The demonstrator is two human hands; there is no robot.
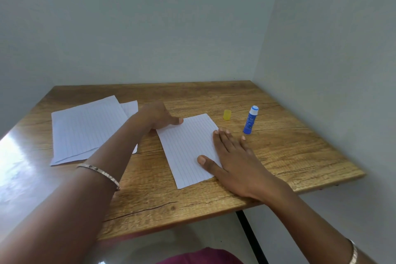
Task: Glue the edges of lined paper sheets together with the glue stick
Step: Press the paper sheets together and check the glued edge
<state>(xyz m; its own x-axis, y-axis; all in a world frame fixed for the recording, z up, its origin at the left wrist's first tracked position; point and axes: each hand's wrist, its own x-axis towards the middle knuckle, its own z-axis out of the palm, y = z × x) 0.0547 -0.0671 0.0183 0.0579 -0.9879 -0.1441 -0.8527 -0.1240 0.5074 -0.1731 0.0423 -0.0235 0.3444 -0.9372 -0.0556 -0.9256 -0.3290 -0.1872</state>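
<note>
A lined paper sheet (186,148) lies flat in the middle of the wooden table (278,156). My right hand (233,156) lies flat on its right edge with straight fingers. My left hand (159,117) pinches the sheet's far left corner between thumb and fingers. To the right stands a blue glue stick (250,120), uncapped, with its white tip up. Its yellow cap (227,114) stands beside it on the left.
A loose pile of more lined sheets (85,128) lies at the left of the table, partly under my left forearm. Walls close the table at the back and on the right. The table's front edge is near my body.
</note>
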